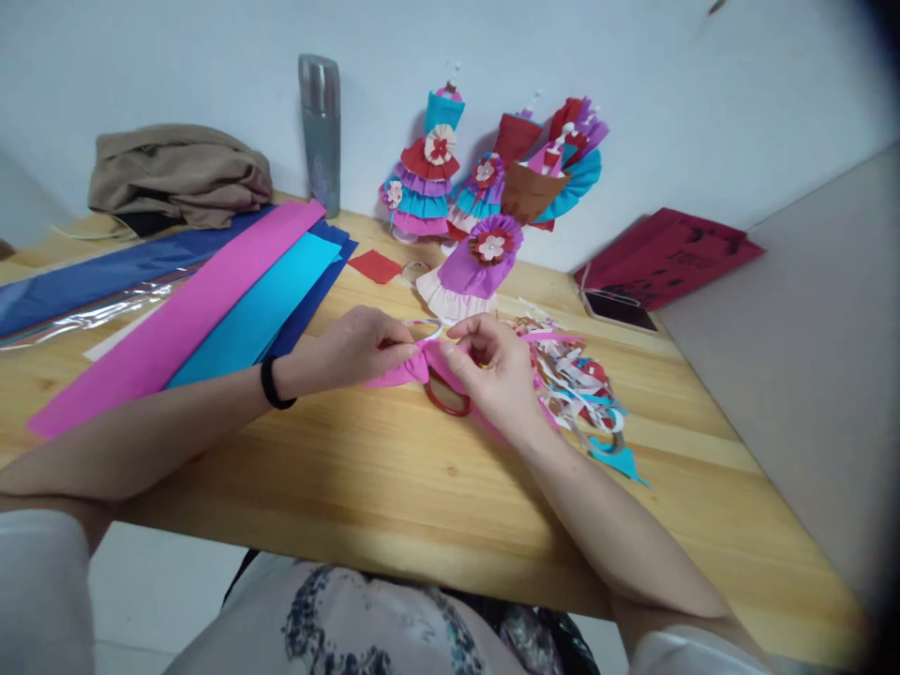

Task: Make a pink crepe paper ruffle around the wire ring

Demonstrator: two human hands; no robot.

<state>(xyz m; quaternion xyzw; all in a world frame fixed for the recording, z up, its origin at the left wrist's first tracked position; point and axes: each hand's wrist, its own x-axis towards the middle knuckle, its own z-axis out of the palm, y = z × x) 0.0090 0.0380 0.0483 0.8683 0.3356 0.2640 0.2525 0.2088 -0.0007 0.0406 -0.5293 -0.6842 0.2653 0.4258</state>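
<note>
Between my two hands, just above the table, is a strip of pink crepe paper [399,374] that looks gathered. My left hand [366,349] pinches it from the left. My right hand [496,373] holds it from the right with thumb and fingertips, and the rest of the strip passes under that hand. Below the paper shows a red scissors handle [448,397], the blades hidden. Right behind my fingers lies a roll of tape [423,328]. A small paper dress in purple and pale pink [485,262] stands just beyond.
More paper dresses [430,178] stand along the wall beside a grey thermos [322,136]. Folded pink crepe paper [189,319] and blue sheets lie left, near a brown cloth [175,173]. Paper scraps [580,380], a phone [619,309] and a red bag [667,258] are right.
</note>
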